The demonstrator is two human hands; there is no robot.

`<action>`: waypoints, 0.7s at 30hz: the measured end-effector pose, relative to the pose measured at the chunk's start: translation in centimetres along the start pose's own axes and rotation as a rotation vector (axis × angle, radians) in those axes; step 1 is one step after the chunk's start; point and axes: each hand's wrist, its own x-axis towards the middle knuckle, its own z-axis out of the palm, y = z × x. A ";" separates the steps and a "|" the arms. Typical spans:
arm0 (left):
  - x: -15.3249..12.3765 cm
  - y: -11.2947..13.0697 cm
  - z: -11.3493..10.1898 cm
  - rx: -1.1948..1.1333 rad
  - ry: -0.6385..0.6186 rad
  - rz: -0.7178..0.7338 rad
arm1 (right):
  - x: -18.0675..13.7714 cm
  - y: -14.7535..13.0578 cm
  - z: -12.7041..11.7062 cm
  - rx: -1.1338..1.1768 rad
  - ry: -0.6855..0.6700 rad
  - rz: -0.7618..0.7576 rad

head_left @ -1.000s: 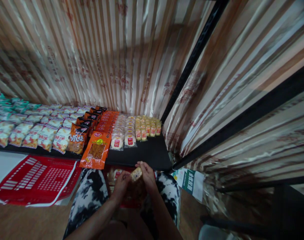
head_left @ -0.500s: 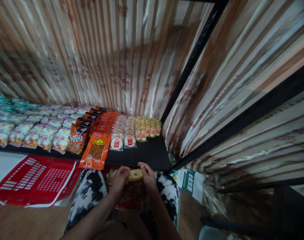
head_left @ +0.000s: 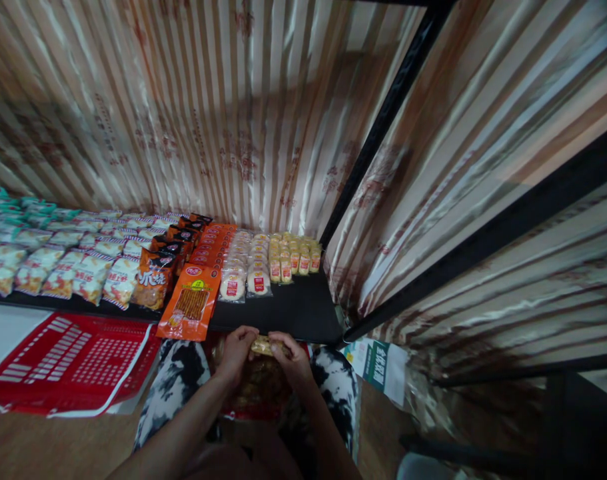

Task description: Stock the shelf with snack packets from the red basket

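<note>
Between my knees, my left hand [head_left: 238,350] and my right hand [head_left: 289,357] grip the two ends of a small yellowish wrapped snack [head_left: 264,345]. Fingers cover both its ends, so its label does not show. Just below lies a dim red container [head_left: 253,393] holding more packets, partly hidden by my hands and forearms. In front, on the black shelf [head_left: 293,307], similar yellow packs [head_left: 294,260] stand in rows. Left of them are round white packaged cakes [head_left: 232,283] and a flat orange bag of sticks [head_left: 190,303], which overhangs the shelf edge.
Orange-black bags [head_left: 153,277], white snack bags [head_left: 88,277] and green packets [head_left: 3,207] fill the shelf leftward. A red basket [head_left: 78,360] lies at lower left. Black posts [head_left: 383,127] and a striped curtain [head_left: 208,100] border the shelf. A green-white package [head_left: 378,363] is at right.
My right hand has moved left and closed its fingers over the snack's right end. The snack now sits slightly higher and closer between both hands. The shelf goods are unchanged.
</note>
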 end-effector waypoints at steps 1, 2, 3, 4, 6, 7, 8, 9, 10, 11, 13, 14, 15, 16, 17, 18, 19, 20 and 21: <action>0.0 0.1 0.1 -0.014 0.004 -0.017 | -0.1 0.0 -0.1 -0.020 -0.014 0.005; 0.0 0.2 0.2 -0.025 0.005 -0.032 | -0.2 0.1 -0.2 -0.038 -0.032 0.008; 0.0 0.4 0.2 -0.034 0.002 -0.044 | -0.2 0.1 -0.4 -0.053 -0.053 0.009; 0.0 0.5 0.3 -0.043 -0.005 -0.052 | -0.3 0.1 -0.5 -0.064 -0.076 0.010; 0.1 0.6 0.4 -0.056 -0.025 -0.066 | -0.3 0.2 -0.7 -0.076 -0.115 0.013; 0.1 0.6 0.4 -0.059 -0.035 -0.077 | -0.4 0.2 -0.7 -0.080 -0.124 0.015; 0.2 0.7 0.4 -0.063 -0.041 -0.086 | -0.4 0.2 -0.8 -0.081 -0.124 0.018; 0.3 0.7 0.5 -0.068 -0.043 -0.093 | -0.4 0.3 -0.8 -0.079 -0.117 0.020; 0.3 0.8 0.5 -0.071 -0.046 -0.097 | -0.4 0.3 -0.7 -0.073 -0.103 0.022; 0.4 0.8 0.5 -0.070 -0.050 -0.100 | -0.4 0.4 -0.7 -0.065 -0.085 0.023; 0.5 1.0 0.7 -0.068 -0.054 -0.098 | -0.4 0.6 -0.5 -0.046 -0.050 0.030; 0.6 1.1 0.7 -0.067 -0.054 -0.099 | -0.4 0.7 -0.4 -0.038 -0.035 0.034; 0.6 1.2 0.8 -0.068 -0.052 -0.101 | -0.4 0.7 -0.3 -0.033 -0.020 0.039; 0.6 1.3 0.9 -0.073 -0.049 -0.103 | -0.4 0.8 -0.3 -0.028 -0.004 0.045; 0.6 1.4 1.0 -0.079 -0.051 -0.104 | -0.4 0.8 -0.2 -0.019 0.013 0.050; 0.6 1.5 1.1 -0.085 -0.060 -0.106 | -0.4 0.8 -0.1 -0.008 0.032 0.059; 0.6 1.6 1.2 -0.088 -0.077 -0.107 | -0.4 0.7 -0.1 0.007 0.050 0.076; 0.6 1.7 1.3 -0.093 -0.092 -0.105 | -0.5 0.7 0.0 0.029 0.064 0.101; 0.6 1.8 1.4 -0.100 -0.106 -0.101 | -0.5 0.7 0.1 0.059 0.070 0.128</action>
